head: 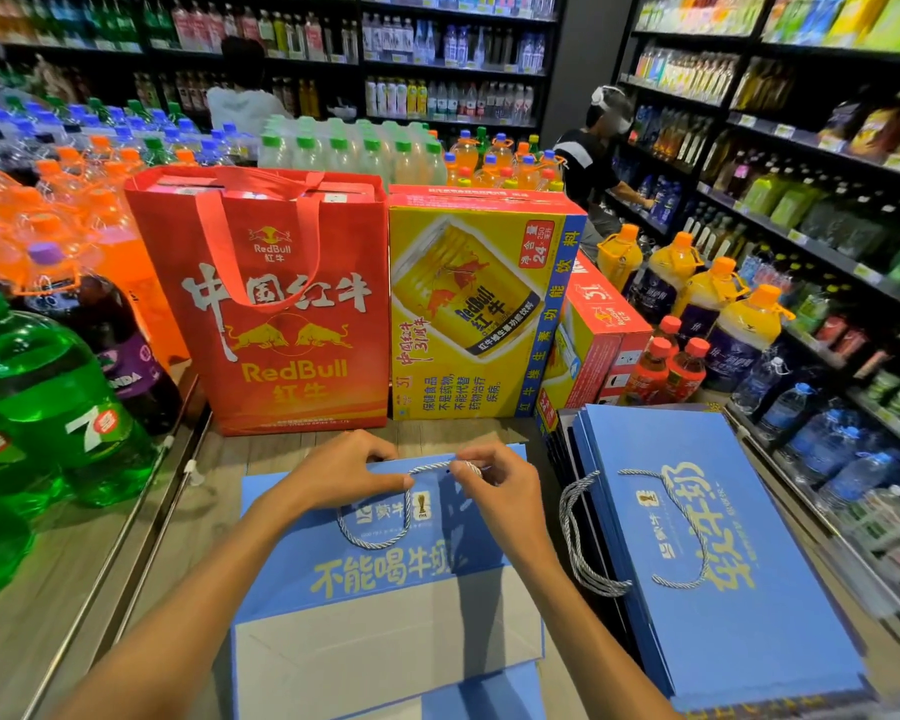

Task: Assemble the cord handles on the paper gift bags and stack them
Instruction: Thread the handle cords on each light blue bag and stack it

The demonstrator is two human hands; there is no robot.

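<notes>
A flat blue paper gift bag [380, 574] with yellow lettering lies in front of me on the counter. A white-and-blue twisted cord [372, 543] loops across its upper face, with both ends running to the top edge. My left hand [344, 472] pinches the cord near the bag's top edge. My right hand [494, 485] pinches the cord's other end close beside it. To the right lies a stack of blue bags [713, 605] with cord handles fitted, the top one's handle [692, 532] resting on its face.
A red Red Bull bag [281, 314] and a yellow Red Bull carton [474, 304] stand just behind the work spot. Large soda bottles [37, 397] crowd the left. Juice and water bottles [718, 314] line the right. A person [593, 163] works at the far shelves.
</notes>
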